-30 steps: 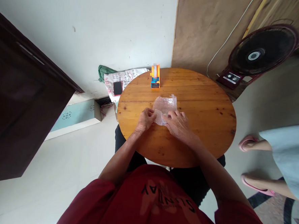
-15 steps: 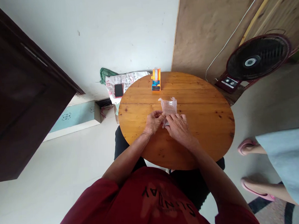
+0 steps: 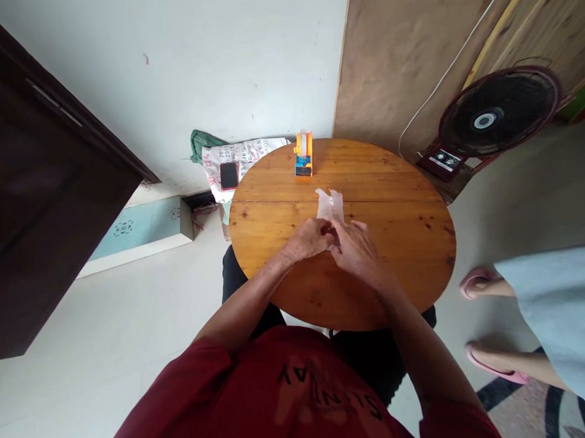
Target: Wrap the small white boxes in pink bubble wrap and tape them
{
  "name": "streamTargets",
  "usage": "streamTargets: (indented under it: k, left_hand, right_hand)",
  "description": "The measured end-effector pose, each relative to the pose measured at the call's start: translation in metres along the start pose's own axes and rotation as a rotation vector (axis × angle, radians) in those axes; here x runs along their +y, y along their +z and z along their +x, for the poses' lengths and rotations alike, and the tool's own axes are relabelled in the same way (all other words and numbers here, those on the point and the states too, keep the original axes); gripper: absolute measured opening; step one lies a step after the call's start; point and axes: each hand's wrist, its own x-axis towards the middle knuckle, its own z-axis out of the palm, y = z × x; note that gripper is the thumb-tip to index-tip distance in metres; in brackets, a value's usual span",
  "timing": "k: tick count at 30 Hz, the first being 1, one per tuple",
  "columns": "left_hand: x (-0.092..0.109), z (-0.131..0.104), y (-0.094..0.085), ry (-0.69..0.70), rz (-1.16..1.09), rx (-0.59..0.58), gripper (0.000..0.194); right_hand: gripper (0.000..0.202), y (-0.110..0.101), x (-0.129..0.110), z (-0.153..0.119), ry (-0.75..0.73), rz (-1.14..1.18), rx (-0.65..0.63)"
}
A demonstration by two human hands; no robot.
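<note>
A crumpled piece of translucent plastic wrap [image 3: 329, 205] lies near the middle of the round wooden table [image 3: 397, 239]. My left hand [image 3: 313, 237] grips its near end with bent fingers. From the right, my right hand [image 3: 354, 241] has its fingers closed on the same end, its fingertips meeting those of my left hand. The part of the wrap under my fingers is hidden. An orange and blue tape dispenser [image 3: 303, 155] stands at the table's far edge.
Beyond the table's left edge, a black phone [image 3: 229, 175] rests on a printed white sack [image 3: 212, 177]. At the right are a floor fan [image 3: 485, 121] and a person's legs in pink slippers [image 3: 475, 284]. A dark door [image 3: 38, 195] fills the left side.
My left hand has shifted right, against my right hand. The wrap's visible far part looks narrower and its end has been drawn in between my fingers. The whole view has shifted slightly.
</note>
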Motion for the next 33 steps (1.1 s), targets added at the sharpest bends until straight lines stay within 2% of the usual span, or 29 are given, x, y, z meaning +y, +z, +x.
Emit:
streamTargets:
  k: [4,7,9,12,16,21,25,29,33]
  left_hand:
    - [0.004,0.000,-0.005,0.031,0.154,-0.063,0.024]
    - [0.006,0.002,-0.002,0.066,0.288,-0.061,0.020]
    - [0.008,0.003,0.000,0.073,0.351,-0.050,0.022]
    - [0.008,0.002,0.003,0.052,0.414,-0.045,0.024]
    - [0.003,-0.003,0.005,0.056,0.433,-0.018,0.020]
    - [-0.007,-0.006,0.009,0.089,0.460,0.025,0.024]
    - [-0.011,-0.005,0.012,0.104,0.484,0.031,0.026]
    - [-0.010,-0.006,0.013,0.100,0.497,0.032,0.028]
    - [-0.005,-0.007,0.012,0.080,0.507,0.011,0.024]
  right_hand:
    - [0.040,-0.011,0.009,-0.012,0.027,0.093,0.132]
    - [0.029,-0.020,0.025,-0.032,0.204,0.181,0.352]
    - [0.027,-0.021,0.036,-0.047,0.345,0.239,0.422]
    - [0.037,-0.013,0.045,-0.063,0.503,0.327,0.326]
    - [0.046,0.000,0.042,-0.068,0.610,0.480,0.170]
    - [0.040,0.006,0.043,-0.049,0.616,0.591,0.119]
    - [0.029,0.004,0.048,-0.029,0.596,0.497,0.031]
    - [0.021,0.006,0.049,-0.014,0.592,0.441,0.002]
    - [0.022,0.015,0.051,-0.008,0.601,0.398,-0.007]
